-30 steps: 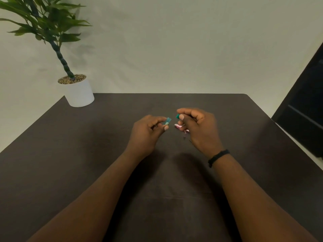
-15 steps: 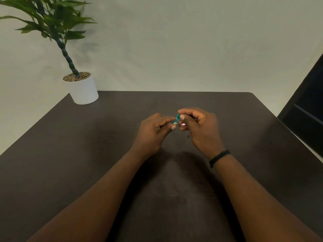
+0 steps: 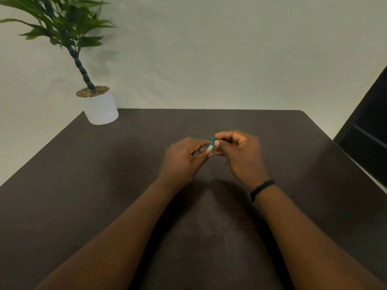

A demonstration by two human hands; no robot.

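A small teal piece with a pale label (image 3: 210, 145) is held between both hands above the middle of the dark table (image 3: 104, 195). My left hand (image 3: 184, 159) pinches its lower end between thumb and fingers. My right hand (image 3: 238, 152), with a black band on the wrist, pinches the upper teal end with curled fingers. Most of the piece is hidden by the fingertips, so its full shape cannot be told.
A potted plant in a white pot (image 3: 100, 107) stands at the table's far left corner. A dark panel or door (image 3: 368, 139) lies beyond the table's right edge. A pale wall rises behind the table.
The two hands have come together. The teal parts, held apart one second ago, now meet between the fingertips. The pink bit below the right hand's fingers no longer shows.
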